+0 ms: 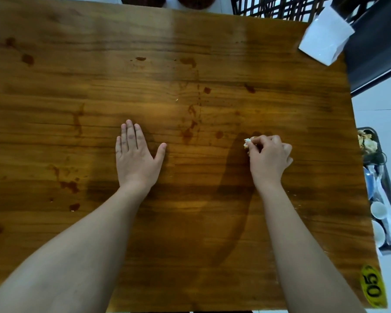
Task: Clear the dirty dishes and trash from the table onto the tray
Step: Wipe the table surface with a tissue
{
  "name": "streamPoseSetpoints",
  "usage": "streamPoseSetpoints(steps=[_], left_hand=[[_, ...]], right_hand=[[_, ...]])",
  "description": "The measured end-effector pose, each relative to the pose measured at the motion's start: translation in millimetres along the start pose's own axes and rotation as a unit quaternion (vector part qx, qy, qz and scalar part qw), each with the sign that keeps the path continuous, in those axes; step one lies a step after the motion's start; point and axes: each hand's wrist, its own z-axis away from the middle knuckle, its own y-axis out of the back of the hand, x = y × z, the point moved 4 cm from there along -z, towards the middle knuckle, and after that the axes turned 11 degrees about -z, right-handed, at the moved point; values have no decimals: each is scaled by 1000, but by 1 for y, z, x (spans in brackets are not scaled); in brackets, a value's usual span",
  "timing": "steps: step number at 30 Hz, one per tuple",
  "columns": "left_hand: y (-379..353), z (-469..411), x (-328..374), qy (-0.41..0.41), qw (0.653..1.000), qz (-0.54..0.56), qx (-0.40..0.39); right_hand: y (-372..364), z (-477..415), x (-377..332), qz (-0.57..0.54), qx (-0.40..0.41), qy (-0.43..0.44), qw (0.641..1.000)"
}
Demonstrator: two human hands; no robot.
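My left hand (137, 154) lies flat on the surface (190, 222), fingers straight and together, thumb spread wide, holding nothing. My right hand (269, 154) is curled, its thumb and first fingers pinching a small crumpled scrap (247, 143). The scrap is whitish with a yellow tinge, and I cannot tell whether it is tissue or a bit of food. It sits at my fingertips, on the surface or just off it, to the right of a cluster of reddish-brown sauce stains (187, 132) near the middle.

The tray (368, 128) sits off the right edge of the surface and is already loaded. There is crumpled paper at its far end, white cups (378, 210) nearer me, and something blue between them. I see no dishes on the surface itself, so I judge the clearing is close to done and this scrap is among the last of the trash.

To do this well I should first make sure the pinch has the whole scrap, since a soft wad like this can tear or shed crumbs. Then I lift it clear rather than dragging it through the stains. I carry it straight to the right and drop it onto the paper heap at the tray's far end, not into the cups. My flat left hand gives me a steady brace for the reach. The white box (325, 39) at the far right corner looks like it belongs to the table, so I would leave it.
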Motion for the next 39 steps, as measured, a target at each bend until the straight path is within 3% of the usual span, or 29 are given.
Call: streamPoseSetpoints(steps=[6,12,26,39], left_hand=[[1,-1,2,5,1000,4,2],[1,-1,2,8,1000,9,11],[2,0,3,10,1000,6,16],[10,1,7,11,999,-33,-33]], right_hand=[[5,-43,-7,-47,30,-46,997],[6,-72,-11,-37,35,-35,998],[12,-36,14,-31,18,5,999],[16,-22,26,-18,-2,16,1000]])
